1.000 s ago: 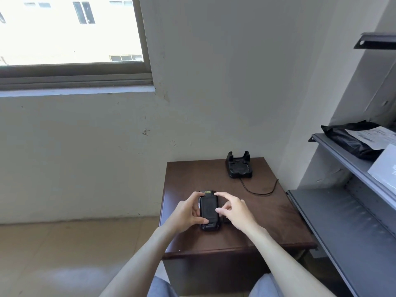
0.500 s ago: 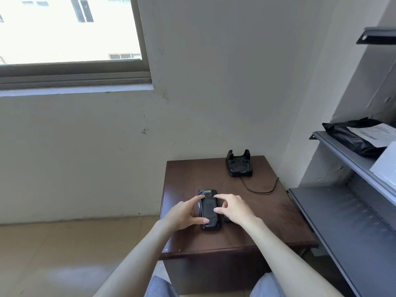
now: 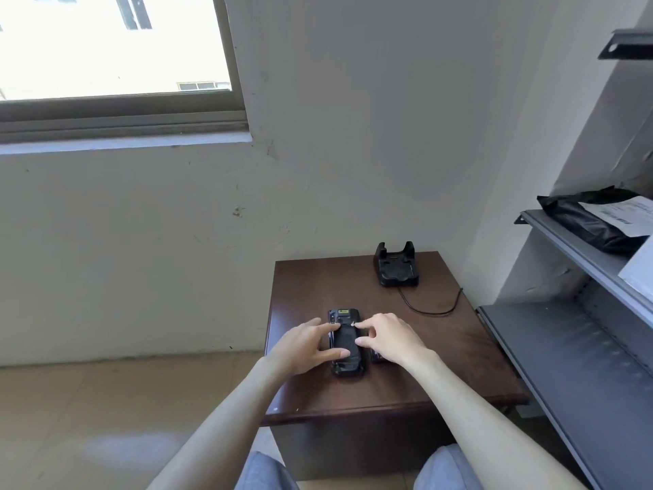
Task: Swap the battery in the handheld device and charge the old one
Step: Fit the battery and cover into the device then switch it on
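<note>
A black handheld device [image 3: 345, 343] lies back-up on the small brown table [image 3: 406, 376]. My left hand [image 3: 304, 344] rests on its left side, forefinger near the top and thumb on the lower back. My right hand [image 3: 387, 339] touches it from the right, forefinger tip at the top of the back cover. A small dark battery-like piece [image 3: 376, 358] peeks out under my right hand, mostly hidden. An empty black charging cradle [image 3: 395, 266] stands at the table's far edge, its cable [image 3: 433, 307] curling to the right.
Grey metal shelves [image 3: 579, 362] stand close on the right, with a black bag [image 3: 586, 221] and papers on the upper shelf. A wall and window are behind the table. My knees are under the table's front edge.
Both hands have lowered the device flat onto the table, and the fingers have slid toward the top of its back.
</note>
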